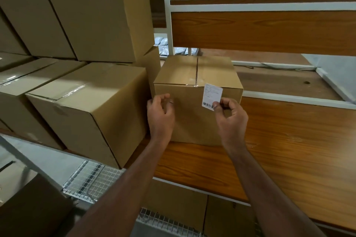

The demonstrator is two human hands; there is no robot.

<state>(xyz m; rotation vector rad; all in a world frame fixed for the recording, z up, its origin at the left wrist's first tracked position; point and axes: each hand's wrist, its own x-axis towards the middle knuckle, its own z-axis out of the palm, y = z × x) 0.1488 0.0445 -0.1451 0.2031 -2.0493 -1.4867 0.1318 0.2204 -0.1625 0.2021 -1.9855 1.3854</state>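
On my feed: right hand (pixel 231 119) pinches the label (pixel 212 95) by its lower corner, long side upright, before the upper-right front of the box (pixel 192 127); left hand (pixel 160 115), loosely curled and empty, by its left edge.

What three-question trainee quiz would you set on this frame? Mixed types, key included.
1. True or false: the label is stuck flat on top of the small box.
2. What does the right hand pinch? A a marker pen; B the label; C a knife.
3. Fill in: the small box stands on a ___ shelf.

Key: 1 false, it is pinched by one corner in front of the box's upper front edge; 2 B; 3 wooden.
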